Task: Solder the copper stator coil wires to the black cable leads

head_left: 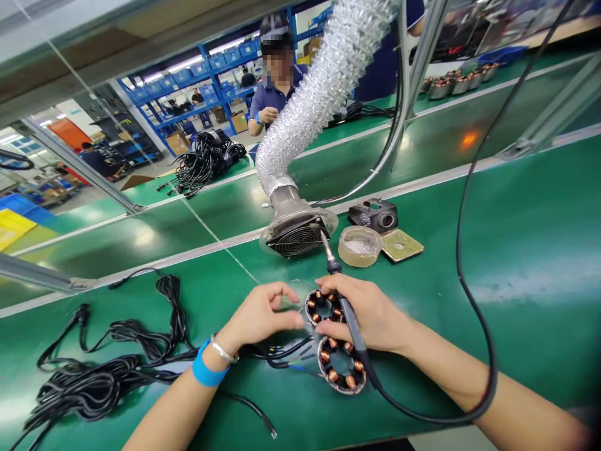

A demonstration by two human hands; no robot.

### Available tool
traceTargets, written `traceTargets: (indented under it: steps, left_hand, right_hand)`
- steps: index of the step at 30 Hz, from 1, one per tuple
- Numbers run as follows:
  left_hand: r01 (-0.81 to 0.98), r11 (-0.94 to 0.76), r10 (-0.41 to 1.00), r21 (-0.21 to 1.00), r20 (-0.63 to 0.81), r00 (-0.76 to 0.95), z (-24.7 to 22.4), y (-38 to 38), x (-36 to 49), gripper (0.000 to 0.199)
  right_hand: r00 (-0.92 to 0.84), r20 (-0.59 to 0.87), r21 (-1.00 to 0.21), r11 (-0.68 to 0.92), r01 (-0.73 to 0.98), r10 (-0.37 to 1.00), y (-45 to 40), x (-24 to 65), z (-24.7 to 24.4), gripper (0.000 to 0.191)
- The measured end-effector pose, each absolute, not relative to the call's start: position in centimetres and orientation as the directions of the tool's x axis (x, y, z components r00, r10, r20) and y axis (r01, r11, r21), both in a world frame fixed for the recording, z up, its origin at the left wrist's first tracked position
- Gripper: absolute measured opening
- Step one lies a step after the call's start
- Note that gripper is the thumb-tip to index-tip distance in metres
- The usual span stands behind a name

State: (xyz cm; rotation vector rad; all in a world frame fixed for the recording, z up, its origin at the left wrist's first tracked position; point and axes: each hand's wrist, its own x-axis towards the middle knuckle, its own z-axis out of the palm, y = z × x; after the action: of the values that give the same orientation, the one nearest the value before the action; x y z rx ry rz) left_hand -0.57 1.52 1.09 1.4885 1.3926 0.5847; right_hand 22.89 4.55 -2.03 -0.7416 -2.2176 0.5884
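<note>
My right hand (370,310) is closed around a soldering iron (353,326), its tip pointing up and away from me. Thumb and fingertips of that hand also touch the edge of an upper motor stator (310,307) with copper windings. Just below it lies a second stator (323,366), with thin coloured leads at its left. My left hand (260,313) is beside the upper stator, thumb and index finger apart. A thin wire (225,247) slants down from the upper left to behind this hand; whether the fingers touch it is unclear.
A fume extractor fan (300,238) on a silver duct (323,94) stands ahead. Right of it are a round tub (360,246), a sponge pad (402,244) and an iron holder (373,215). Black cables (94,385) lie left. A person (279,88) works across the bench.
</note>
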Motion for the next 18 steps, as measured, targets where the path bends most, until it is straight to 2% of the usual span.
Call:
traceTargets:
  steps: [2,5,8,10,13,15,18]
  left_hand:
    - [0.642,0.032,0.935,0.766,-0.249,0.251,1.5,0.6,-1.6,0.033]
    - [0.686,-0.027,0.954,0.727,-0.185,0.234,1.9,0.3,-1.9,0.033]
    - [0.517,0.080,0.964,0.852,-0.198,0.177,1.9,1.5,-0.6,0.043]
    - [0.322,0.233,0.943,0.918,-0.295,0.157,1.6,2.5,0.6,0.049]
    - [0.141,0.381,0.898,0.914,-0.402,0.180,1.2,3.0,1.4,0.057]
    - [0.210,0.338,0.904,0.917,-0.379,0.199,1.2,2.6,0.9,0.058]
    - [0.491,0.177,0.905,0.853,-0.337,0.259,1.5,1.4,-1.0,0.047]
  right_hand:
    - [-0.582,0.480,-0.592,0.732,0.338,0.656,4.5,22.9,-1.9,0.043]
    - [-0.587,0.484,-0.586,0.738,0.335,0.650,4.5,22.9,-1.9,0.042]
    - [-0.588,0.467,-0.597,0.726,0.342,0.661,4.5,22.9,-1.8,0.043]
    - [-0.585,0.451,-0.606,0.712,0.354,0.674,4.5,22.9,-1.8,0.044]
    - [-0.589,0.448,-0.607,0.713,0.351,0.672,4.5,22.9,-1.8,0.044]
    - [-0.594,0.454,-0.600,0.721,0.347,0.664,4.5,22.9,-1.8,0.044]
    - [-0.592,0.462,-0.589,0.728,0.352,0.660,4.5,22.9,-1.8,0.044]
